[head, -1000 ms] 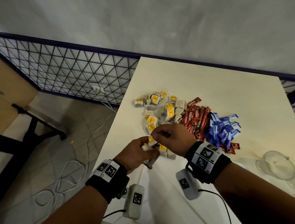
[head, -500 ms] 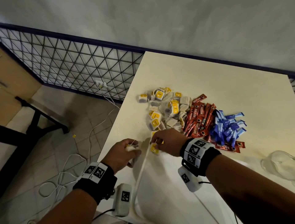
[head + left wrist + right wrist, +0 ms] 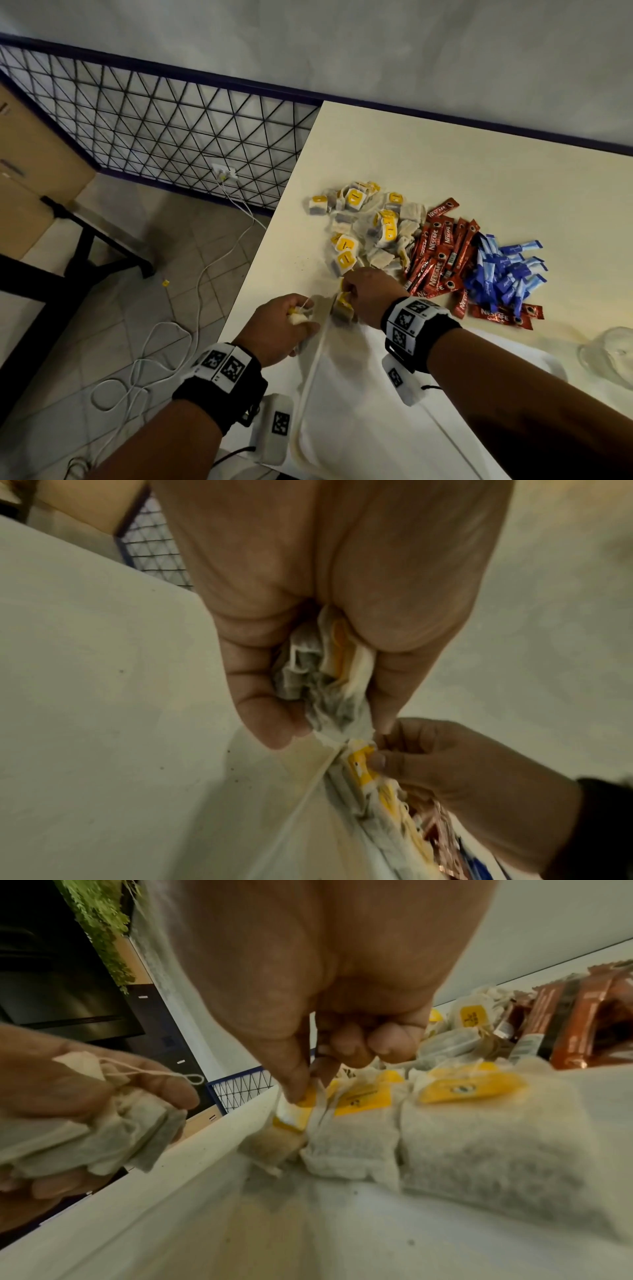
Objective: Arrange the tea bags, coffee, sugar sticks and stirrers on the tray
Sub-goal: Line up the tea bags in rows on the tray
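On the cream table (image 3: 428,161) our white tray (image 3: 359,411) is nearest. Our left hand (image 3: 284,325) clutches spare tea bags (image 3: 325,680) outside its rim, while our right hand (image 3: 368,296) pinches a tea bag (image 3: 298,1110) in the tray corner, extending the row (image 3: 428,1131) leftward; the pile (image 3: 370,229) lies beyond.

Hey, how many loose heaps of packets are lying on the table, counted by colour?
yellow-tagged tea bags: 1 heap
red coffee sticks: 1 heap
blue sugar sticks: 1 heap
Total: 3 heaps
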Available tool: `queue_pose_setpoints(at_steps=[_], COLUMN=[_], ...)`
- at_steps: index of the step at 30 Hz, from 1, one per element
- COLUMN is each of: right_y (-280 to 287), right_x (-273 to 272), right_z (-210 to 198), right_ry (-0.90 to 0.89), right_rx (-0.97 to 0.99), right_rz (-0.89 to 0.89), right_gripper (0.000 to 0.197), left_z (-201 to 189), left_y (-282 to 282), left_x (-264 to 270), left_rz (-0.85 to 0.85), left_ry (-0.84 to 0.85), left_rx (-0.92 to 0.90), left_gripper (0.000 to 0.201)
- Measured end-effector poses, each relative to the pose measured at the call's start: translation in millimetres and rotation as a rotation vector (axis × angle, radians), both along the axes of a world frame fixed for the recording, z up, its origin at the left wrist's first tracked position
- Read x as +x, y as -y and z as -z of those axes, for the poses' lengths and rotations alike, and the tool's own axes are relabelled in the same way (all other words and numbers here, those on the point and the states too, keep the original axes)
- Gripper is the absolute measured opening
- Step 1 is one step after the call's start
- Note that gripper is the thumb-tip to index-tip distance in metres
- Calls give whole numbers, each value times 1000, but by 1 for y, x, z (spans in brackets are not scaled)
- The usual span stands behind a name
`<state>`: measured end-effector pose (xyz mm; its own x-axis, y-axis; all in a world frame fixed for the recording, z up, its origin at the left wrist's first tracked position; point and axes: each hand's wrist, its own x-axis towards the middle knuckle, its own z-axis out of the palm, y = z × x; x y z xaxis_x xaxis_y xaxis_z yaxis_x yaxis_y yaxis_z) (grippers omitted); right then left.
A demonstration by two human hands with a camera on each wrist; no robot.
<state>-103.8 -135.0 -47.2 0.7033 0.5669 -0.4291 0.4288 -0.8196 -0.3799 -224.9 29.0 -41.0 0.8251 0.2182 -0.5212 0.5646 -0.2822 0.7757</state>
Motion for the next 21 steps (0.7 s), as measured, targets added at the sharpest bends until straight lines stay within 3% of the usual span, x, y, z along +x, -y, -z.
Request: queue_pose_setpoints(at_steps=[4, 7, 12, 21], right_y=[9, 36, 85, 87], right_x=[0, -1, -13, -27], right_z=[-4, -9, -6, 8], right_ry=[63, 118, 108, 103], right_rx=[78, 178, 161, 198], right_rz=[103, 199, 180, 99], right_gripper=[24, 24, 27, 29], left_z=[-4, -4, -3, 8], left_y=[18, 31, 39, 48], left_x=[10, 14, 28, 46], left_rz=[398, 576, 642, 719], left_ry=[105, 142, 124, 40], left_rx=[421, 537, 626, 663], left_gripper=[40, 43, 38, 42])
